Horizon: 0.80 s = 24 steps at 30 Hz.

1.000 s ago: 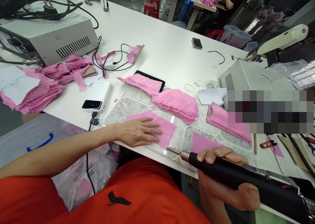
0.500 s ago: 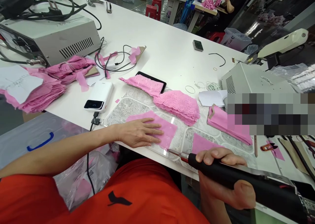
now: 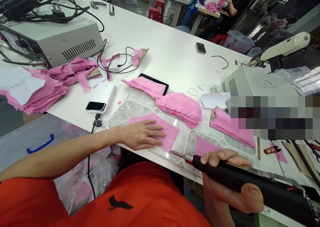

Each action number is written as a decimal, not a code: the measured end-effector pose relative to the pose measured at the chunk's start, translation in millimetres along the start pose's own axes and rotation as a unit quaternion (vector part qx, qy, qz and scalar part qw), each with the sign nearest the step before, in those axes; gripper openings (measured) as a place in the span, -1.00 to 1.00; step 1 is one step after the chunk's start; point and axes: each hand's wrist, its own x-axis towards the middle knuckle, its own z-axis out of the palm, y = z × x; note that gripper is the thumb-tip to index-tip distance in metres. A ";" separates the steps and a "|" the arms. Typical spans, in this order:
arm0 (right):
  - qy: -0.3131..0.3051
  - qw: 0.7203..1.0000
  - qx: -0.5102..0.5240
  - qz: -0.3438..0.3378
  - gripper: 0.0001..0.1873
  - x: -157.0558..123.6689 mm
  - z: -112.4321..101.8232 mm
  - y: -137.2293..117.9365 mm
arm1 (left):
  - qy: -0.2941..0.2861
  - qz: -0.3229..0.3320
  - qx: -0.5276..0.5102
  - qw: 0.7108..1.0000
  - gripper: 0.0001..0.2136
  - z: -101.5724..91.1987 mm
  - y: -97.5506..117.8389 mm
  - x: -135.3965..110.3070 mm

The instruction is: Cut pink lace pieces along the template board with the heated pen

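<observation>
My left hand (image 3: 138, 134) lies flat, fingers spread, on a pink fabric piece (image 3: 172, 133) with straight cut edges. Beneath the fabric is a clear sheet over a grey-and-white patterned mat (image 3: 127, 108). Wrapped in my right hand (image 3: 231, 187) is a thick black handpiece (image 3: 270, 193) with a narrow metal tip. Its tip reaches the lower right corner of the fabric; whether it touches, I cannot tell. Another pink piece (image 3: 203, 146) sits partly behind my right fingers. Just beyond lies a stack of pink lace pieces (image 3: 180, 108), with more pink lace (image 3: 146, 85) to its left.
A white power bank (image 3: 101, 99) with a plugged-in cable stands left of the mat. Grey metal boxes (image 3: 67, 40) (image 3: 255, 84) occupy both sides. Pink fabric bundles (image 3: 47, 89) lie at left, folded pink fabric (image 3: 231, 127) at right. A seated person (image 3: 233, 10) works far behind.
My right hand and the handpiece have shifted very slightly to the right. My left hand and the fabric under it stay in place.
</observation>
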 end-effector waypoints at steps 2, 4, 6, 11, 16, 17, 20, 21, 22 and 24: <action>-0.004 1.000 0.001 -0.002 -0.69 -0.3 0.6 1.4 | 0.007 0.001 -0.002 1.000 -0.67 0.3 -0.1 -0.1; -0.006 1.000 -0.002 -0.002 -0.69 -0.8 0.5 2.8 | 0.015 0.001 -0.008 1.000 -0.68 0.6 -0.2 -0.2; -0.007 1.000 -0.007 -0.001 -0.70 -1.2 -0.1 3.7 | 0.017 0.001 -0.011 1.000 -0.68 0.7 -0.2 -0.2; -0.011 1.000 -0.013 0.002 -0.72 -2.8 -1.7 4.5 | 0.013 0.005 -0.004 1.000 -0.67 0.1 0.0 0.0; -0.005 1.000 -0.013 -0.001 -0.72 -2.5 -0.7 4.2 | -0.016 0.001 0.018 1.000 -0.66 -0.4 0.4 0.4; -0.002 1.000 -0.011 -0.002 -0.71 -2.1 -0.5 3.6 | -0.019 -0.002 0.020 1.000 -0.66 -0.2 0.4 0.5; 0.016 1.000 -0.008 0.001 -0.70 -0.3 -0.7 0.6 | -0.017 0.001 0.026 1.000 -0.66 0.6 0.4 0.5; 0.024 1.000 -0.007 0.001 -0.69 0.3 -0.9 -0.5 | -0.014 0.006 0.028 0.999 -0.66 0.7 0.2 0.4; 0.029 1.000 -0.007 0.001 -0.69 0.8 -1.1 -1.3 | -0.009 0.011 0.031 0.999 -0.66 0.6 -0.1 0.3; 0.031 0.999 -0.004 -0.006 -0.69 1.9 -1.3 -2.0 | 0.002 0.019 0.035 0.999 -0.65 -0.5 -0.4 -0.1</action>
